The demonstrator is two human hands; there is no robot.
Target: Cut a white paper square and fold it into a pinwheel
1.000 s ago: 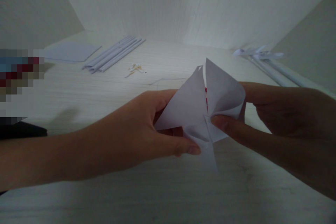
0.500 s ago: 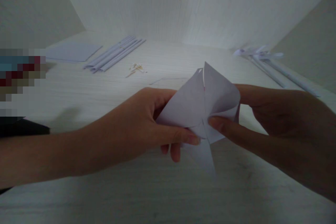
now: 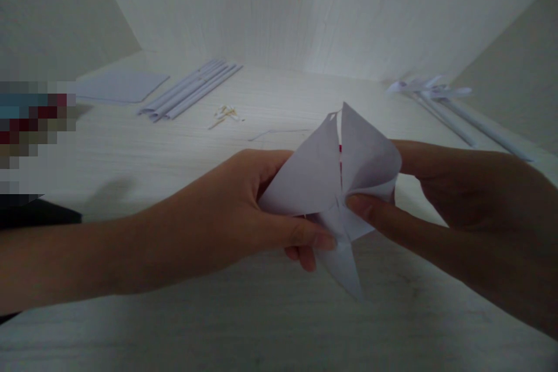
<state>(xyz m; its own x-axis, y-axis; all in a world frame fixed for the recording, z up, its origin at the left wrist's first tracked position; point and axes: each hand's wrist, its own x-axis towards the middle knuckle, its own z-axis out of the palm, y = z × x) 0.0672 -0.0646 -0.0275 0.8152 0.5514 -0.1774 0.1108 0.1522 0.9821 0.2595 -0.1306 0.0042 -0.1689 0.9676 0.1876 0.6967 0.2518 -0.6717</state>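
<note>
A pale wood-grain bench [image 3: 131, 331] between plain walls carries a flat sheet [image 3: 117, 86], a row of rolled paper tubes [image 3: 192, 90] and more tubes [image 3: 457, 113] far right; no container shows. Above the bench's middle, the left hand [image 3: 244, 215] and right hand [image 3: 457, 197] both pinch the folded paper pinwheel [image 3: 335, 180] at its centre. To my eye, thumbs should keep the flaps pressed at that centre, so none springs loose.
</note>
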